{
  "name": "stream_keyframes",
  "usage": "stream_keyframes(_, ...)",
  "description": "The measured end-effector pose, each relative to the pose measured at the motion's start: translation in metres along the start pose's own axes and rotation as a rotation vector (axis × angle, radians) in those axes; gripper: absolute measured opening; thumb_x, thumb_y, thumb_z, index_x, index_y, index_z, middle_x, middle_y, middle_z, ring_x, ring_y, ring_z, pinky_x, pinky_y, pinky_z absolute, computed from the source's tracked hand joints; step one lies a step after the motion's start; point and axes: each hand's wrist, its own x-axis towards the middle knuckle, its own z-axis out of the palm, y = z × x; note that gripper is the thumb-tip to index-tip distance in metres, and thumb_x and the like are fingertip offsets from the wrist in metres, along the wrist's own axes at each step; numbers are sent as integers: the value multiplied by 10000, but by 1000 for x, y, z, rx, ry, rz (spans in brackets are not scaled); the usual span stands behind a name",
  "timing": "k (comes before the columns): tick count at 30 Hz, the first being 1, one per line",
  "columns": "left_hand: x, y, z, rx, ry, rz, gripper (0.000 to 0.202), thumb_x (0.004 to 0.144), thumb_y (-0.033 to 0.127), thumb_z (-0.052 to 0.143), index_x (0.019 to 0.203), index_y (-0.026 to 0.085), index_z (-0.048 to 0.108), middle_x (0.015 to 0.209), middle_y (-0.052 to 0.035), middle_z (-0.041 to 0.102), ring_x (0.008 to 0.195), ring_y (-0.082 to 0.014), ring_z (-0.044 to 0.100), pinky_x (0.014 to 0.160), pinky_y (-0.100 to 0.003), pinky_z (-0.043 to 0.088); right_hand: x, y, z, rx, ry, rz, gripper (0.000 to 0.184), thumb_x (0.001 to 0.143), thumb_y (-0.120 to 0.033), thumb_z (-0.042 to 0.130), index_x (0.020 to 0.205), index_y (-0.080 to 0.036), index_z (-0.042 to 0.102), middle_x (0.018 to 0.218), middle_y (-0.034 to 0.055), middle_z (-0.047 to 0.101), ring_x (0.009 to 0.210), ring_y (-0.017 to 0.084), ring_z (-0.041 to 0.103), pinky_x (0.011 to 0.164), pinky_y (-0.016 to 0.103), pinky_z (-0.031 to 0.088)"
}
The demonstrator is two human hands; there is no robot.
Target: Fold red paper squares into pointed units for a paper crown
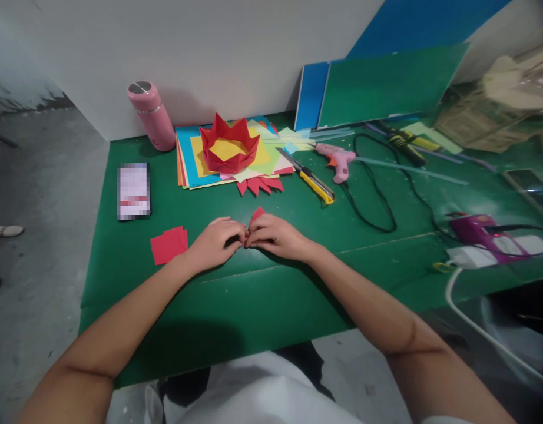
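Both of my hands meet over the green table and pinch one small piece of red paper (pixel 258 212). Its pointed top shows above my right hand (pixel 278 235), while the rest is covered by fingers. My left hand (pixel 216 242) closes its fingertips on the paper's left side. A small stack of red paper squares (pixel 169 245) lies beside my left wrist. Beyond my hands, several folded red paper points (pixel 260 185) lie near a red folded-paper ring with pointed tips (pixel 231 162), which sits on sheets of coloured paper (pixel 185 159).
A pink bottle (pixel 152 118) and a phone (pixel 133 191) stand and lie at the left. To the right are a yellow utility knife (pixel 314 184), a pink glue gun (pixel 337 162) with a looping black cord, and a purple power strip (pixel 486 235). Boards (pixel 386 88) lean behind.
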Motion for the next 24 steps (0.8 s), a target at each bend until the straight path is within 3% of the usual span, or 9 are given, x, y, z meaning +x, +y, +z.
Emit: stream_keyframes(24,1,2,-1,-8,-5,-4,75,847,154,518,844,212,565,1040,-8,689,1026,-174,626,1074,-482,340,1,-5,-2,-146,-49,-44,235,951,-271,499,920,-218,726,858,64,614,854,170,544,762,300,413)
